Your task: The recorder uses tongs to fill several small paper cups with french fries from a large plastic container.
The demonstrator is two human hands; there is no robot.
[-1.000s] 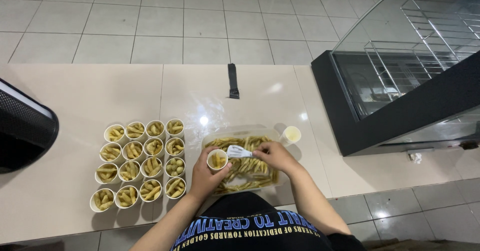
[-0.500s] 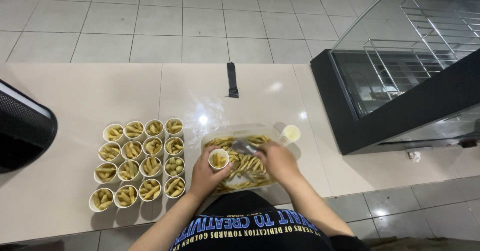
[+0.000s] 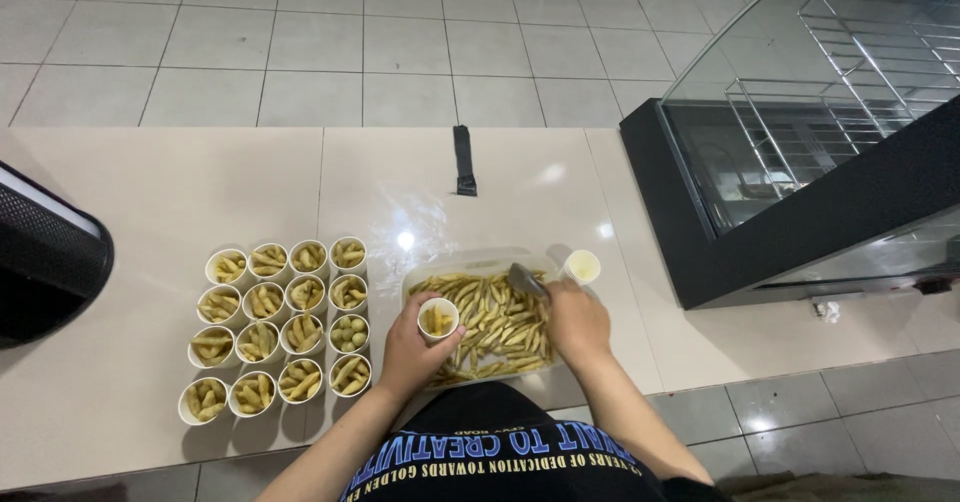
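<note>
The small cup (image 3: 438, 318) sits in my left hand (image 3: 412, 355), gripped over the tray of fries (image 3: 487, 324); my right hand (image 3: 575, 324), just to its right, is closed around metal tongs (image 3: 526, 280) pointing away over the fries.

A pale, glossy counter (image 3: 150, 192) carries everything here. On it stand sixteen small paper cups of fries (image 3: 275, 327) in a tight four-by-four block, and just beside them a clear plastic tray of fries (image 3: 495, 327) with a small sauce cup (image 3: 582, 265) at its far corner. Farther back lies a slim black object (image 3: 463, 159), a black mesh-sided box (image 3: 45, 262) sits at the left edge, and a glass display case (image 3: 800, 162) stands on the right.
</note>
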